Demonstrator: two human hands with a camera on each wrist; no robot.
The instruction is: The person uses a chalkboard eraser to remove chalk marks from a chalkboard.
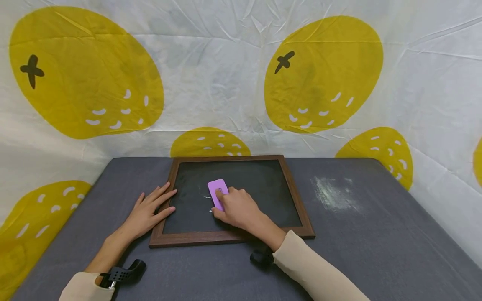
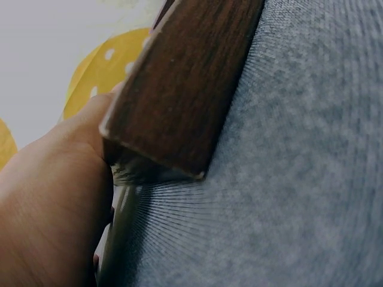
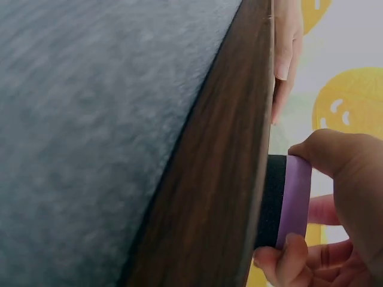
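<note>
A small chalkboard (image 1: 256, 179) in a brown wooden frame lies on the table. On its dark surface, my right hand (image 1: 241, 209) grips a purple eraser (image 1: 216, 184) between thumb and fingers. The right wrist view shows the eraser's black felt side (image 3: 272, 203) turned toward the board. My left hand (image 1: 147, 215) rests with spread fingers on the frame's left side. In the left wrist view, the frame's near corner (image 2: 173, 101) covers part of that hand. A short white chalk mark (image 1: 207, 197) shows just left of the eraser.
Grey cloth covers the table (image 1: 376, 246). A pale chalk smudge (image 1: 335, 193) marks it to the right of the board. Behind hangs a white curtain (image 1: 214, 75) with large yellow fruit shapes. Black wrist cameras (image 1: 129, 271) are strapped below both hands.
</note>
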